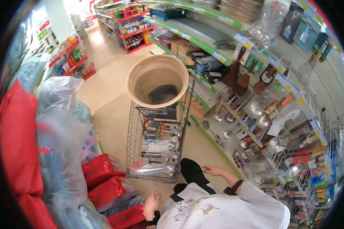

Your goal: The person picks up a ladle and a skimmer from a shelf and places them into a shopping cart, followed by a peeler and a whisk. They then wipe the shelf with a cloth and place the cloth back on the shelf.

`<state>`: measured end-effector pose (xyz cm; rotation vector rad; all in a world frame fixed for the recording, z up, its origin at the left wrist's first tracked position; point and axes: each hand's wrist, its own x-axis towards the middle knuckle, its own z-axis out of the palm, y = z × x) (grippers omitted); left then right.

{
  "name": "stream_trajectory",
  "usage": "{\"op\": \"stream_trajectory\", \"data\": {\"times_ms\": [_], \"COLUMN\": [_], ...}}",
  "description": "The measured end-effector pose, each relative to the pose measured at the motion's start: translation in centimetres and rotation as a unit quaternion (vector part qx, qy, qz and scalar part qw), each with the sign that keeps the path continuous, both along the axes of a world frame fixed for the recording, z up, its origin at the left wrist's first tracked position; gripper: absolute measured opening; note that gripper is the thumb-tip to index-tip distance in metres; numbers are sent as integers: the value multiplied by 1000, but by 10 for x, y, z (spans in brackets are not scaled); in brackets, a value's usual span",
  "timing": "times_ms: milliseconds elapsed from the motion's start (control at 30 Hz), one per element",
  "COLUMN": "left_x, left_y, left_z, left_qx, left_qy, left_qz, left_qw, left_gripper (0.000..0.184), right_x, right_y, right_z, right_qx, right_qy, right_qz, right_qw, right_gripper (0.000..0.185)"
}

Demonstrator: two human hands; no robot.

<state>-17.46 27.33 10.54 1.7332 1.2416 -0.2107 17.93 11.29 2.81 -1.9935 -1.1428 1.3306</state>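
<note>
A wire shopping cart (129, 152) stands in front of me. Inside it lie several bundles of kitchen utensils (162, 129), some with orange and green handles, others with shiny metal heads in clear plastic. On the cart's far end rests a large beige tub (132, 86) with a dark item (163, 93) in it. My left hand (153, 201) hangs below the cart's near left corner, fingers apart, near the red packages. To the right of my knee, my right hand (213, 170) is held out with its fingers loosely extended. Neither hand touches the cart.
Shelves on the right hold ladles (254, 108), brown-handled tools (244, 80) and other packaged kitchenware. Red packages (103, 170) and plastic-wrapped bedding (61, 133) line the left side. Farther up the tiled aisle (107, 65) stand red-edged racks (133, 34) with bottles.
</note>
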Motion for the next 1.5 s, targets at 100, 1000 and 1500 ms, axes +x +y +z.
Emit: {"op": "stream_trajectory", "data": {"times_ms": [100,1000,1500], "left_x": [6,15,225], "left_y": [3,21,181], "left_z": [19,37,133], "left_qx": [40,45,364], "left_qy": [16,51,51], "left_qz": [-28,129,64], "left_qw": [999,989,928], "left_gripper": [47,43,42], "right_x": [0,85,134], "right_y": [6,267,418], "right_z": [3,219,152], "right_qx": [-12,391,159], "right_qy": [-15,-166,-333], "right_qz": [32,117,419], "right_qw": [999,898,830], "right_gripper": [39,29,26]}}
